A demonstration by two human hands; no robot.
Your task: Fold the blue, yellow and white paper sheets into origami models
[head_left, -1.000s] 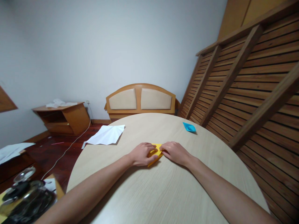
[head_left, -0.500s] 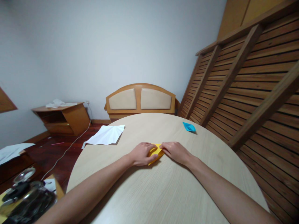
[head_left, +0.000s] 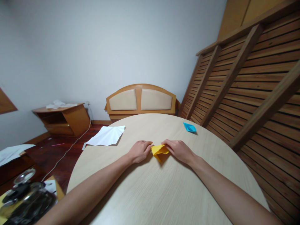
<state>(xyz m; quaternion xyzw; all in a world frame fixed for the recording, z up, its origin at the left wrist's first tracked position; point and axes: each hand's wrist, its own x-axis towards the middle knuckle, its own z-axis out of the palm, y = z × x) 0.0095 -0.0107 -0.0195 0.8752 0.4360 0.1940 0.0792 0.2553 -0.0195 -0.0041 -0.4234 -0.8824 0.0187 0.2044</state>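
A folded piece of yellow paper point(head_left: 159, 150) lies between my two hands near the middle of the round table point(head_left: 150, 190). Its folds stand partly open, with a point toward me. On its left edge, my left hand point(head_left: 140, 151) is closed, fingertips pinching the paper. The right corner is gripped between the thumb and fingers of my right hand point(head_left: 178, 150). Some fingertips are hidden behind the paper and the hands. Beyond my right hand sits a blue folded paper boat point(head_left: 189, 127), apart from both hands.
A creased white sheet point(head_left: 106, 136) lies at the table's left edge. Slatted wooden boards point(head_left: 253, 81) lean along the right. A headboard point(head_left: 140, 99) stands behind the table, a low cabinet point(head_left: 75, 120) at the far left. Dark cluttered items point(head_left: 35, 200) are at lower left.
My left hand has drawn back to the left edge of the yellow paper, uncovering more of it. The paper has turned and its folds have spread. My right hand has shifted slightly right.
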